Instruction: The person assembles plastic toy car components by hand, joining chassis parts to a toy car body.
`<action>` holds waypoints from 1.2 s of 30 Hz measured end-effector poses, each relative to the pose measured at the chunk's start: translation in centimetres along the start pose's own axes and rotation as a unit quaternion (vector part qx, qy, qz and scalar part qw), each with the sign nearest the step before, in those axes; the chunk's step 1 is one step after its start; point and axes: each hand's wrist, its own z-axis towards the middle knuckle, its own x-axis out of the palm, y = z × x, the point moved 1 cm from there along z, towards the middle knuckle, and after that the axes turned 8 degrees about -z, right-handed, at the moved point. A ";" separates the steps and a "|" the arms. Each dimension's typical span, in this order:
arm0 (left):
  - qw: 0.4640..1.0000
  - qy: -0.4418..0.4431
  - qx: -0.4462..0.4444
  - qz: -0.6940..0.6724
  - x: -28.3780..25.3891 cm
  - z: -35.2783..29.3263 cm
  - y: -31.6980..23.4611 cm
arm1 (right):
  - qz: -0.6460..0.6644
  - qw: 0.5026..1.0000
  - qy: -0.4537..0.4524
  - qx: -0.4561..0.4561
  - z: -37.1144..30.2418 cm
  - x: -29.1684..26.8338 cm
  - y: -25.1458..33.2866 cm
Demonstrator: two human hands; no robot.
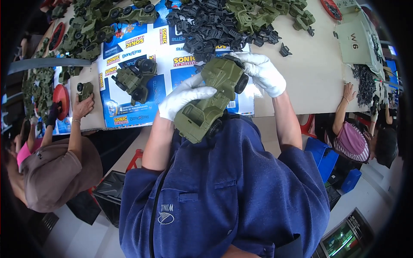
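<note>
An olive-green toy jeep (210,103) with black wheels is held up at the table's near edge, tilted, its front end pointing away from me. My left hand (183,98), in a white glove, is closed around its left side, thumb lying across the body. At the jeep's far end my gloved right hand (263,74) is closed on the front, fingertips against a black piece (235,61) there. Whether that piece is fully attached cannot be made out. On the printed sheet to the left rest more green jeeps (137,78) with black wheels.
Black plastic parts (204,30) are heaped beyond my hands, beside green toy bodies (251,13). Another green pile (92,32) lies far left. A printed cardboard sheet (172,73) covers the table. Co-workers sit left and right; one hand (84,105) holds a green toy. A bin (355,43) stands right.
</note>
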 end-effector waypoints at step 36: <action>0.395 -0.554 0.373 0.632 -9.2 -1.5 -3.7 | -0.174 0.716 -0.676 0.008 -8.6 -11.5 -3.9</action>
